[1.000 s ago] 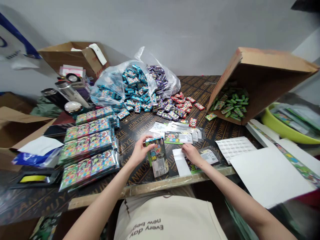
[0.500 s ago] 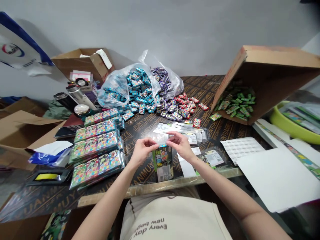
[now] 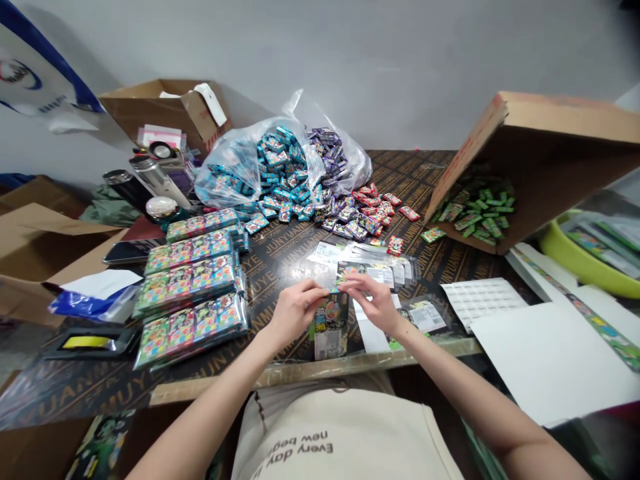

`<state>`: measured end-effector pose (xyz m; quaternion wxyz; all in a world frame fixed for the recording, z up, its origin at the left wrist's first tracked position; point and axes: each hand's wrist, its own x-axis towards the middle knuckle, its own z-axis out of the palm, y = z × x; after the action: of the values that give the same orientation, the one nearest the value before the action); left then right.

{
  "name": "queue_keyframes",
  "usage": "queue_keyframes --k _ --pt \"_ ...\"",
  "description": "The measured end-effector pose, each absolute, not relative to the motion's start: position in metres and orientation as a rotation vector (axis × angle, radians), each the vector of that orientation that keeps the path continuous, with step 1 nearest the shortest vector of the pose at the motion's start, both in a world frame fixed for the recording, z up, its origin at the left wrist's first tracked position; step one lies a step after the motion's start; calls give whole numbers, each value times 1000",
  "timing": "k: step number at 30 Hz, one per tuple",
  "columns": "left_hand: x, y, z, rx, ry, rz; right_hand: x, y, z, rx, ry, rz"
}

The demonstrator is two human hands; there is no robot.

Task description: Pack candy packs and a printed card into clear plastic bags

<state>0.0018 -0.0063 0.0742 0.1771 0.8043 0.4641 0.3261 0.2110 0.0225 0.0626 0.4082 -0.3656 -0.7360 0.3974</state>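
My left hand (image 3: 297,310) and my right hand (image 3: 373,300) pinch a clear plastic sleeve (image 3: 320,272) between them, just above the table. A colourful printed card (image 3: 330,328) lies directly below my fingers, its top edge hidden by them. Beside my right hand is a white paper strip (image 3: 373,331). Further right lies a clear bag with a label (image 3: 425,316). Several filled clear packs of printed cards (image 3: 190,287) are stacked left of my left hand. More clear sleeves (image 3: 370,263) lie just beyond my fingers.
A plastic bag of blue and purple packets (image 3: 250,167) and loose red packets (image 3: 375,210) lie at the back. A tilted cardboard box (image 3: 550,133) holds green packets. White sheets (image 3: 545,353) lie right, with a yellow-green basin (image 3: 585,257) beyond. The table's front edge (image 3: 310,373) runs below my hands.
The card has left my left hand and lies on the table. Both hands have come from the card and paper to pinch the clear sleeve, and they have dropped closer to the card.
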Motion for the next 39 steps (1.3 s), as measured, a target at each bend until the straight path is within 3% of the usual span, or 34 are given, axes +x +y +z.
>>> queue_keyframes --k 5,8,13,23,28,30,35,39 --pt "8 -8 75 2186 1334 969 205 45 97 -1024 -1863 953" --pt "9 -6 73 2055 1385 1083 196 54 104 -982 -2003 1154" --pt "10 -7 76 1987 1413 1159 181 53 94 -1007 -2020 1456" --pt "18 -7 67 1899 1523 1238 171 46 82 -1009 -1795 1547" --pt "26 -18 48 1435 1358 1257 173 42 63 -1072 -1491 1584" --pt "22 -34 50 1338 1279 1208 187 56 52 -1148 -1645 1391" --pt "-23 -88 98 1845 1549 1430 254 109 18 -1722 -2261 367" --pt "-64 -104 112 2409 1837 1367 288 139 -10 -1969 -2487 111"
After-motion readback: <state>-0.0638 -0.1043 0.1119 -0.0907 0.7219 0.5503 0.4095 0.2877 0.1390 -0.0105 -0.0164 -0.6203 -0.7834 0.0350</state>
